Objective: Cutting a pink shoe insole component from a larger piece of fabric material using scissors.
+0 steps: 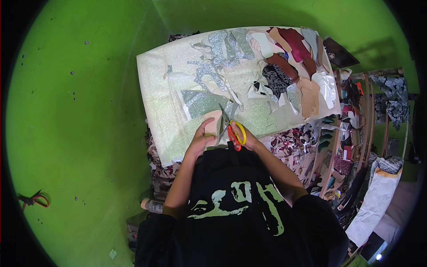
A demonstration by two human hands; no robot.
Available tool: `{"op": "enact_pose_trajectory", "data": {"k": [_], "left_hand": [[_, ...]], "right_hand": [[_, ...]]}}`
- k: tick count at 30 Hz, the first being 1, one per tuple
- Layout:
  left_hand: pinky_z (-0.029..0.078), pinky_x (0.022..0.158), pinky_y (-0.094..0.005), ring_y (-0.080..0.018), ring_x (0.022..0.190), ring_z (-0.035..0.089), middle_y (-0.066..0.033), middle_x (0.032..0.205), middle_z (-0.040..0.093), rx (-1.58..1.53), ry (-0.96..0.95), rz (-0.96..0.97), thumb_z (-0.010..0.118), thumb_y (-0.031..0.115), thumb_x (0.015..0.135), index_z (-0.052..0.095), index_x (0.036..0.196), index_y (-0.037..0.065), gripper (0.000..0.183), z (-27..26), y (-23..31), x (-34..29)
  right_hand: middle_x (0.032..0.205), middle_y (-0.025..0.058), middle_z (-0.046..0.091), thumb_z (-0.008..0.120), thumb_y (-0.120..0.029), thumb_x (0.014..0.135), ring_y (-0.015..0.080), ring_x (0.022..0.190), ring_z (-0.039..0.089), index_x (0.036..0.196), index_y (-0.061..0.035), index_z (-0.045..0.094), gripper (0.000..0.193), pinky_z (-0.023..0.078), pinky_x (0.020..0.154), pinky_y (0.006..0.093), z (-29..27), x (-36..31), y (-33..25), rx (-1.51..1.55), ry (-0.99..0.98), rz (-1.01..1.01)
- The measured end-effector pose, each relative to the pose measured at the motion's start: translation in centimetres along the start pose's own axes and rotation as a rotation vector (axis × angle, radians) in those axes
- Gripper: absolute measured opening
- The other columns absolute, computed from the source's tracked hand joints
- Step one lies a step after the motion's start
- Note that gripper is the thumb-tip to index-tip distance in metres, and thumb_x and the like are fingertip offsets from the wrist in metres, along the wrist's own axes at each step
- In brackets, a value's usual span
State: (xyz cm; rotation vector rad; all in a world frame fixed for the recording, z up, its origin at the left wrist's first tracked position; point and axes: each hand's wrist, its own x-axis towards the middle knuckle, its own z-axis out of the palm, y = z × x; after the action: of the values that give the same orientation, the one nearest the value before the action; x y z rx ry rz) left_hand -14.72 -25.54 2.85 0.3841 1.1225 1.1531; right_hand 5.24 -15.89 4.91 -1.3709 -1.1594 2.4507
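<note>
Pinched in my left hand (200, 139) is a beige piece of sheet material (214, 123) with a rounded top edge, held just above the near edge of the table. My right hand (250, 139) grips scissors (243, 132) with red and yellow handles. Their blades point away from me, beside the right edge of the beige piece; whether they touch it I cannot make out. Beyond my hands, a grey-green glittery sheet (202, 103) with a pale border lies on the table, with silvery glitter scraps (207, 73) farther back.
A pale glittery cover spreads over the table (155, 93). Burgundy material (297, 44), brown strips and tan pieces (309, 95) crowd its right side. Offcuts (291, 149) heap below the right edge. Wooden racks (367, 120) and a white roll (373, 207) stand right, near a green wall.
</note>
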Motion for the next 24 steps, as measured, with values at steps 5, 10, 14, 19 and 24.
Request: {"op": "enact_pose_trajectory", "data": {"k": [5,10,14,19,24], "left_hand": [[0.048,0.080,-0.0226,-0.0110,0.089,0.057,-0.0050,0.120,0.055,0.142,-0.028,0.053,0.063,-0.013,0.069,0.049,0.139,0.012,0.076,-1.8,-0.7,0.9],[0.046,0.060,-0.0242,-0.0090,0.063,0.054,-0.0015,0.084,0.060,0.351,0.065,-0.058,0.064,-0.012,0.068,0.053,0.130,0.011,0.067,-3.3,-0.8,2.3],[0.045,0.056,-0.0266,-0.0085,0.060,0.056,-0.0006,0.071,0.058,0.520,0.178,0.007,0.065,-0.010,0.068,0.056,0.124,0.013,0.061,-3.1,-0.4,3.9],[0.051,0.069,-0.0335,-0.0191,0.069,0.062,-0.0074,0.078,0.060,0.673,0.345,0.011,0.068,-0.004,0.067,0.059,0.119,0.012,0.056,-1.4,0.4,5.6],[0.043,0.100,-0.0424,-0.0361,0.114,0.052,-0.0170,0.114,0.057,1.272,0.808,0.373,0.071,0.003,0.067,0.064,0.117,0.011,0.051,1.6,0.7,7.3]], "right_hand": [[0.062,0.0021,0.048,0.048,-0.055,0.099,0.0114,0.043,0.048,0.100,-0.0076,0.050,0.047,0.041,0.037,0.0262,-2.1,-1.1,-1.6,-0.087,-0.065,-0.067],[0.061,0.0008,0.048,0.051,-0.047,0.101,0.0111,0.043,0.048,0.106,-0.0072,0.050,0.040,0.042,0.038,0.0262,-4.3,-2.5,-3.3,-0.231,-0.057,-0.058],[0.061,0.0002,0.049,0.056,-0.043,0.099,0.0113,0.045,0.050,0.108,-0.0074,0.049,0.037,0.044,0.040,0.0270,-6.7,-2.1,-3.2,-0.423,-0.081,-0.048],[0.062,0.0001,0.048,0.058,-0.042,0.098,0.0115,0.047,0.052,0.106,-0.0074,0.049,0.036,0.045,0.040,0.0275,-8.6,-2.0,-3.4,-0.445,-0.090,-0.003],[0.063,-0.0004,0.048,0.056,-0.041,0.100,0.0108,0.046,0.051,0.100,-0.0097,0.047,0.033,0.044,0.040,0.0261,-10.2,-2.1,-3.6,-0.367,-0.083,-0.010]]}}
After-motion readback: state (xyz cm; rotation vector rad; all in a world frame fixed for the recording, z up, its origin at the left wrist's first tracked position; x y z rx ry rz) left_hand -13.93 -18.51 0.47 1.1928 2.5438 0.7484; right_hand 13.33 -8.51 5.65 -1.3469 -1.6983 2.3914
